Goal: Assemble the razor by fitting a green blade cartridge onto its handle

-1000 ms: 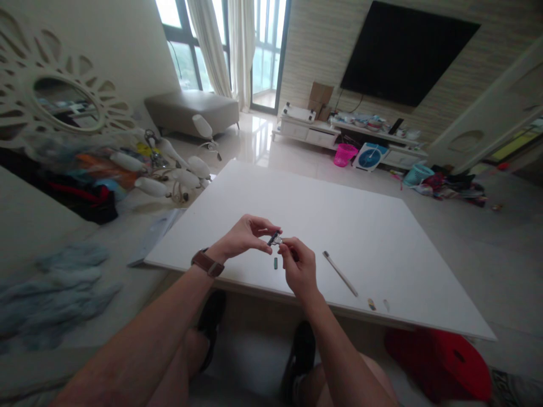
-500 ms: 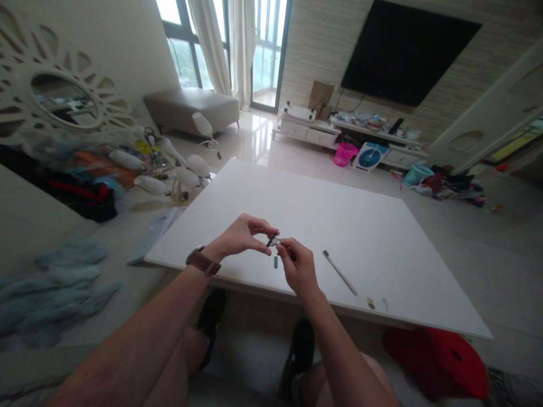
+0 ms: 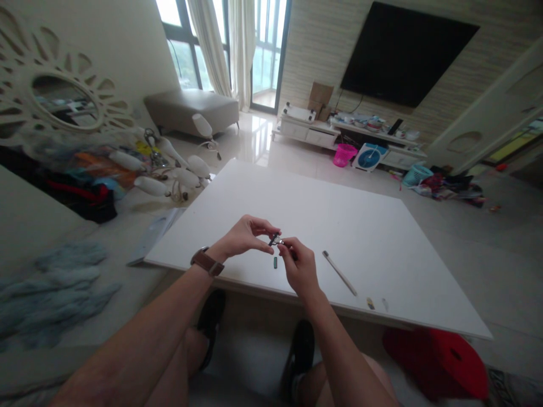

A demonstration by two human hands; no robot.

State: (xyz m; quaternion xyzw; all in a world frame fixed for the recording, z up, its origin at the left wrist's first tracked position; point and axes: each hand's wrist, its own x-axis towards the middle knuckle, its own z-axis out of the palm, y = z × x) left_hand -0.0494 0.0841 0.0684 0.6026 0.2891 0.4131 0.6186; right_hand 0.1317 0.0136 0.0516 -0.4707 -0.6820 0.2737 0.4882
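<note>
Over the near edge of a white table (image 3: 339,226), my left hand (image 3: 244,236) pinches one end of a small black and silver part (image 3: 275,239). My right hand (image 3: 300,270) pinches its other end, fingers curled. The part is too small to name. A brown watch strap sits on my left wrist. Just below the hands a small dark green piece (image 3: 275,262) lies on the table.
A thin white stick (image 3: 339,273) lies right of my hands, with two tiny bits (image 3: 370,303) near the table's front edge. A red object (image 3: 441,362) sits on the floor at lower right. Lamp parts (image 3: 169,175) and clutter lie left of the table.
</note>
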